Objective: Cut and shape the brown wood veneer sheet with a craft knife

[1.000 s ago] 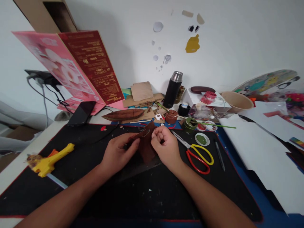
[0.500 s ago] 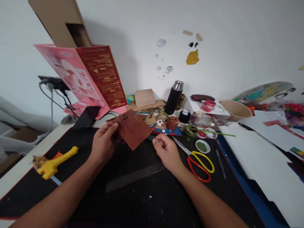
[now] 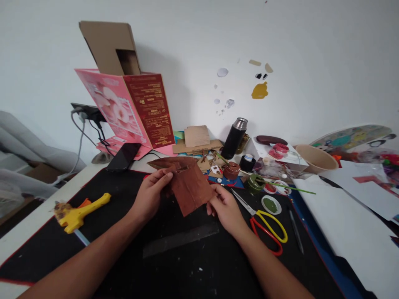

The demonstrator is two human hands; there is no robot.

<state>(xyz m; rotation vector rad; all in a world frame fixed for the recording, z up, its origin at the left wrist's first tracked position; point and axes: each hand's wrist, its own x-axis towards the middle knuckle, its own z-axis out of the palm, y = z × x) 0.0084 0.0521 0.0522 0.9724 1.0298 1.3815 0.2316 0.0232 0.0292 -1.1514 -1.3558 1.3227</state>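
Observation:
A reddish-brown painted piece (image 3: 191, 189), with a square flat face and a pointed part behind it, is held above the black mat (image 3: 124, 265). My left hand (image 3: 151, 193) pinches its left edge between thumb and fingers. At its right corner, my right hand (image 3: 225, 205) has its fingers closed on the edge. A clear ruler (image 3: 181, 241) lies flat on the mat below the piece. Scissors (image 3: 264, 226) with one red and one yellow handle rest just right of my right hand.
A yellow glue gun (image 3: 77, 214) lies at the left, near a black phone (image 3: 124, 157). Behind stand a black flask (image 3: 234, 138), paint jars (image 3: 255, 182) and cardboard scraps (image 3: 197, 136). A pen (image 3: 296, 231) is at the right.
My right hand has come up to the brown piece and taken hold of its right corner. The view has shifted, so the surroundings appear slightly lower and mostly farther right.

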